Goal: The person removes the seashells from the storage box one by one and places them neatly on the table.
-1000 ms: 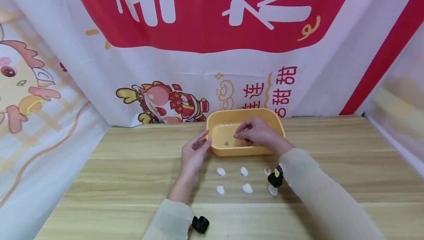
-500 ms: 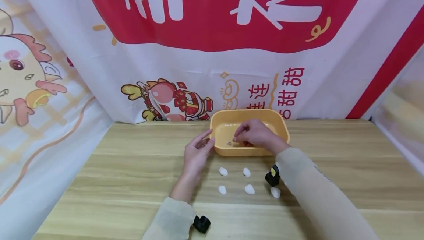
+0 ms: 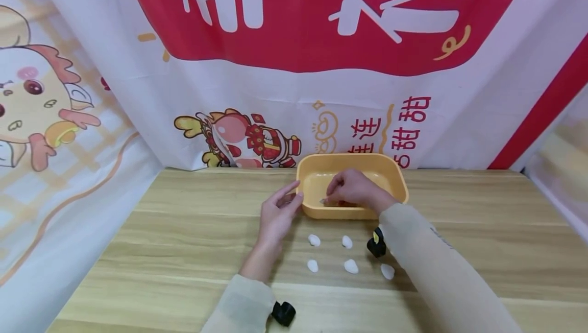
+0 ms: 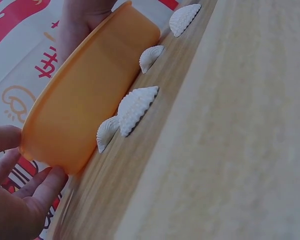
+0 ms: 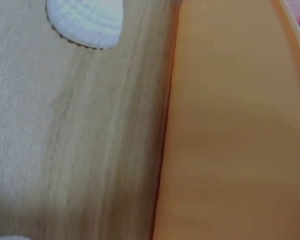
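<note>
A yellow-orange plastic basin (image 3: 352,213) stands at the back of the wooden table. My left hand (image 3: 277,215) touches its left end; in the left wrist view a fingertip (image 4: 7,137) meets the rim and the thumb presses low on the wall. My right hand (image 3: 356,190) reaches down into the basin with bent fingers, the tips right at a small greyish piece (image 3: 323,201) on the floor. I cannot tell whether they pinch it. In front of the basin lie several white seashells (image 3: 351,266), ribbed in the left wrist view, spaced in two rows.
Behind the table hangs a white and red printed cloth (image 3: 257,88), close to the basin's far side. Black wrist cameras stick out from both sleeves; the right one (image 3: 376,243) overlaps the back row of shells. The wooden table (image 3: 184,251) extends to either side.
My right hand's fingertips have moved lower and left inside the basin, to the small greyish piece. The left hand keeps its place on the basin's end. The head view has shifted slightly.
</note>
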Demonstrator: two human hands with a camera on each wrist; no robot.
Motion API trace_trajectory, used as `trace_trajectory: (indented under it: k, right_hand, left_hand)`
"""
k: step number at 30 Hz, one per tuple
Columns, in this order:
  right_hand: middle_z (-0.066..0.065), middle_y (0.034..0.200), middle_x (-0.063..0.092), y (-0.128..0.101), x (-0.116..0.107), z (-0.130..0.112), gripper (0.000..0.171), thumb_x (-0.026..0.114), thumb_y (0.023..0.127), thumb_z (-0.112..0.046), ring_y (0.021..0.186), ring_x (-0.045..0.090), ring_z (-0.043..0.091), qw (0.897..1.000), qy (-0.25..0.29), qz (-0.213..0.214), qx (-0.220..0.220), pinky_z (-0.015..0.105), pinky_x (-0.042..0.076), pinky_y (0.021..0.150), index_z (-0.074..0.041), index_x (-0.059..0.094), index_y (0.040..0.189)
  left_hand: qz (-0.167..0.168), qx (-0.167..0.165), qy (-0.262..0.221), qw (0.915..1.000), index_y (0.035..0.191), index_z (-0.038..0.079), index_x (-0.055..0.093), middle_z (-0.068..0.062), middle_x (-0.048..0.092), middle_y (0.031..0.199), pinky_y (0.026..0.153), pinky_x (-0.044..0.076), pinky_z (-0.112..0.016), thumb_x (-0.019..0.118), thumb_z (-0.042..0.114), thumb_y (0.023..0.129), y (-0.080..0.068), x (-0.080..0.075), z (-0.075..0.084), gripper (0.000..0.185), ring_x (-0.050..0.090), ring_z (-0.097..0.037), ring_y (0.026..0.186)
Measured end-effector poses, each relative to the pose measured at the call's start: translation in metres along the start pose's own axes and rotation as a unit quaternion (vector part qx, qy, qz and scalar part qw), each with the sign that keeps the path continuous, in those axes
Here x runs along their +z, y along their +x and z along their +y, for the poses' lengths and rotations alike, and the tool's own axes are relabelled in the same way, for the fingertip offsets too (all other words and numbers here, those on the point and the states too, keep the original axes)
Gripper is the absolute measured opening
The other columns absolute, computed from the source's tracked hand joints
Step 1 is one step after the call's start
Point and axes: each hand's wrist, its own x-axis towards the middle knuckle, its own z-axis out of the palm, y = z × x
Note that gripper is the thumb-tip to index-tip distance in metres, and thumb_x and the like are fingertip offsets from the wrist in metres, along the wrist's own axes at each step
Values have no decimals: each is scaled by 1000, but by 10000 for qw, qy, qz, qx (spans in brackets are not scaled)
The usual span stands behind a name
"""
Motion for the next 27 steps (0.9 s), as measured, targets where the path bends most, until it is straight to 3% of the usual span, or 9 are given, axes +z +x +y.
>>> trace_trajectory:
  k: [8,17,27]
  right_hand:
    - [6,97,72,7,4,7,18,88,89,-23,87,62,21,9996,-264,78,-61,28,53,74,-12,77,98]
    - [5,90,73,12,9,7,19,90,88,-22,74,62,18,9984,-347,131,-432,27,54,66,-10,77,96]
    - [3,85,73,16,11,4,10,87,91,-18,78,62,18,9965,-559,65,-624,26,52,72,-12,80,94]
  left_hand:
    - [4,-46,37,10000,137,21,75,-14,72,135,103,65,-33,76,17,102,-1,2,0,35,68,-22,121]
    - [52,-17,77,10000,136,21,75,-14,73,132,103,65,-33,76,18,102,-1,1,0,34,69,-21,119]
    - [25,-14,112,9999,137,21,75,-14,73,132,102,65,-32,76,18,102,-1,0,1,35,69,-21,119]
